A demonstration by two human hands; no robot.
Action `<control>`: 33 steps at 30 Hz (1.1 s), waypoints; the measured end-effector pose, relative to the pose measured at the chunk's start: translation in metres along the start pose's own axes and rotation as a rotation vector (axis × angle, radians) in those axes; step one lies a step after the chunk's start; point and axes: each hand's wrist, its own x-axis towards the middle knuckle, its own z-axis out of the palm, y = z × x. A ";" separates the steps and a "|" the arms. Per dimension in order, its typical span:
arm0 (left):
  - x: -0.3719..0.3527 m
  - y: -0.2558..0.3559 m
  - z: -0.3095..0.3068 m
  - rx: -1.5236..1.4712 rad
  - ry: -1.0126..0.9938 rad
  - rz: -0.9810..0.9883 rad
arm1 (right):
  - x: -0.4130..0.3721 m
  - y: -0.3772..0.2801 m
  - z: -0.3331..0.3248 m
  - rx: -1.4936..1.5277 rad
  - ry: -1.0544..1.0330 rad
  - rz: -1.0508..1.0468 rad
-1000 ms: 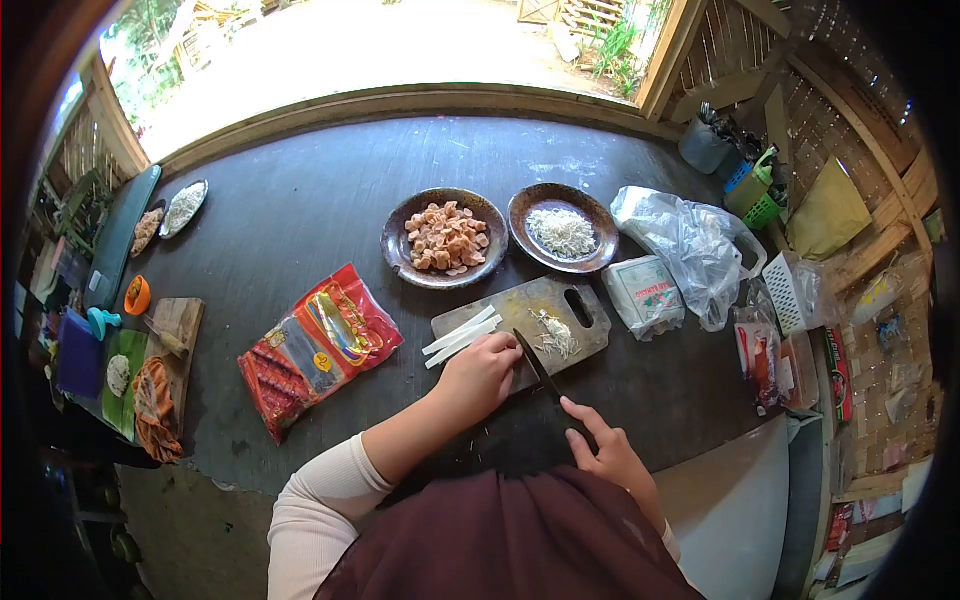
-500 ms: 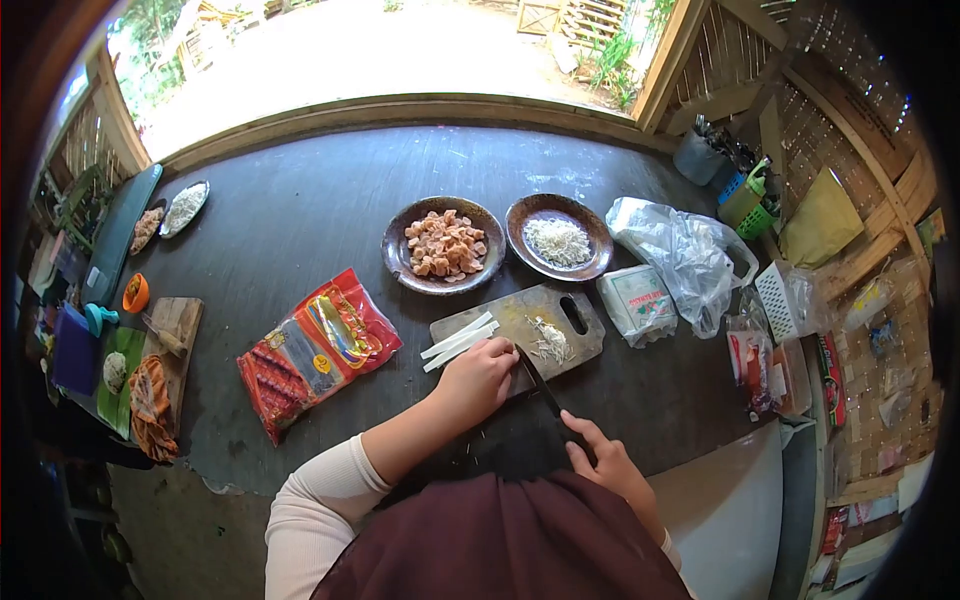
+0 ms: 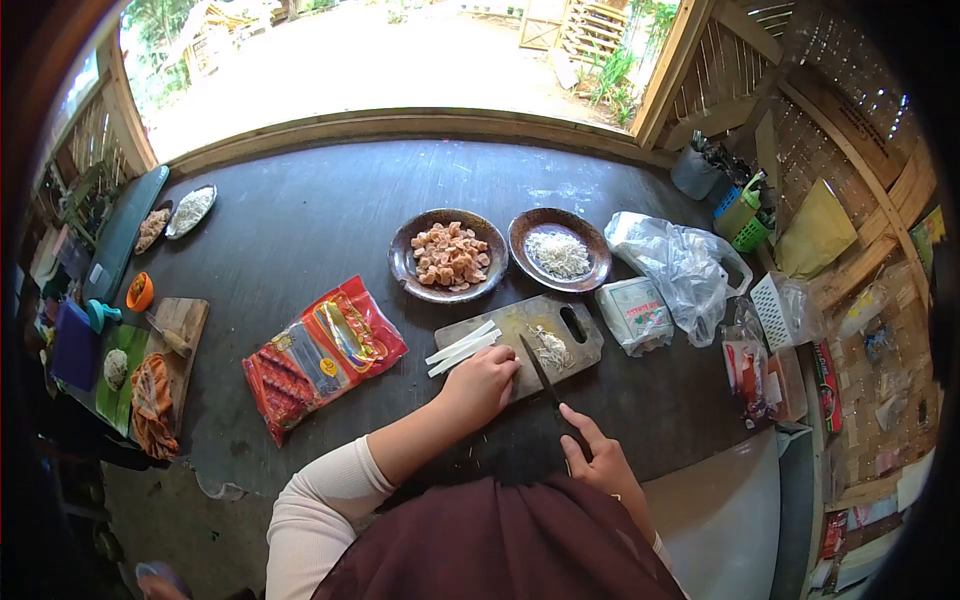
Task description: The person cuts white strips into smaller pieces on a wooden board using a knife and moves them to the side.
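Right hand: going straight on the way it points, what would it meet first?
Probably the near edge of the cutting board: the right hand holds the knife aimed up-left across it, passing just beside the left hand. Height above the board is unclear.

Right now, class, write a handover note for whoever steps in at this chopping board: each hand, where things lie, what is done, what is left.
Left hand: curled on the near edge of the cutting board; what it pins is hidden.
Right hand: grips the knife, blade over the board.
Done: a shredded pile on the board, more shreds in the bowl behind it.
Left: long white strips lie uncut beside the left hand.
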 end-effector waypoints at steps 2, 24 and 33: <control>0.000 0.001 -0.003 0.008 -0.013 -0.005 | 0.000 -0.003 -0.001 -0.037 -0.059 0.069; 0.001 0.001 -0.001 0.010 -0.012 -0.003 | 0.014 -0.010 -0.002 -0.034 -0.062 0.056; 0.000 -0.001 -0.001 0.006 0.024 0.008 | -0.003 0.011 -0.004 0.031 -0.041 -0.037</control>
